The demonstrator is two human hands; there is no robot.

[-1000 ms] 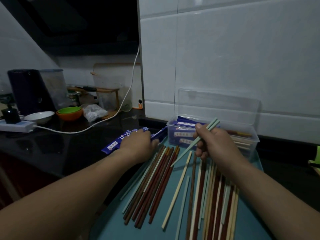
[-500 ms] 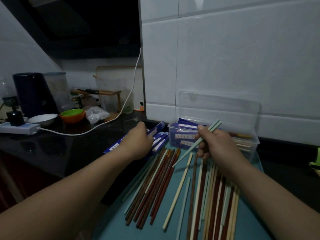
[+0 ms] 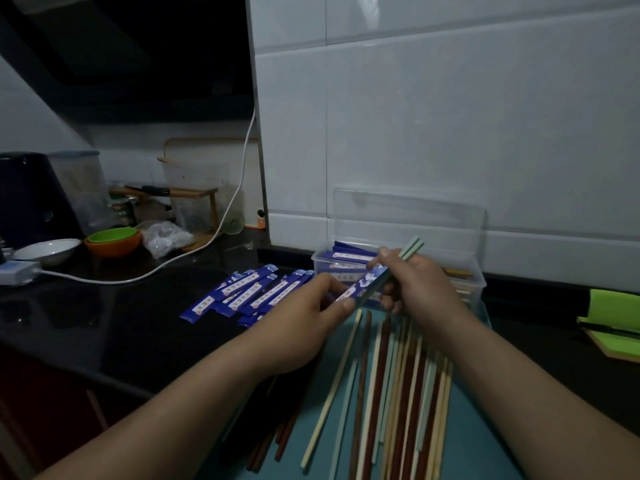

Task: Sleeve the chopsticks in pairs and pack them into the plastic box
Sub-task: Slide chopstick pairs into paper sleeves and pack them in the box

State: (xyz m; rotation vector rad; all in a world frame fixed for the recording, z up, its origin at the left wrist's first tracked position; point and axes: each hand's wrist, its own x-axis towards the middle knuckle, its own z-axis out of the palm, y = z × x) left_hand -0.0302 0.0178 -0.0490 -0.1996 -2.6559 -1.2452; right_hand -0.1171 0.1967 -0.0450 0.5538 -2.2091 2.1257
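We stand at a white tiled wall [image 3: 450,116] that backs a dark bench [image 3: 104,317]. A teal mat [image 3: 467,427] lies on the near part of the bench, and loose chopsticks [image 3: 391,386] in cream, brown, red and pale green are spread across it. Our left forearm covers part of the dark red ones.

At the far edge of the mat a clear plastic box [image 3: 479,282] sits against the wall with its lid [image 3: 408,216] standing up, and blue-sleeved pairs already lie inside. To its left, a pile of empty blue sleeves [image 3: 249,292] lies on the bare bench.

Further left stand a dark appliance [image 3: 31,199] and a clear canister [image 3: 81,188]. In front of them are a white bowl [image 3: 46,251], an orange bowl [image 3: 114,247] with a green one nested in it, and a crumpled plastic bag [image 3: 166,237]. A white cable [image 3: 221,216] runs down the wall edge to a power strip [image 3: 17,271]. A green pad [image 3: 613,317] lies at the far right.

Just in front of the box, our left hand [image 3: 298,323] pinches one blue sleeve [image 3: 360,287] between thumb and fingers. Our right hand [image 3: 422,289] has its fingers curled round a pale green pair of chopsticks [image 3: 412,247], slanted with its top ends over the box. The lower ends meet the sleeve, perhaps already inside its mouth; the hands hide that spot.

Each sleeve bears a white label strip with a row of characters, too small for us to read.
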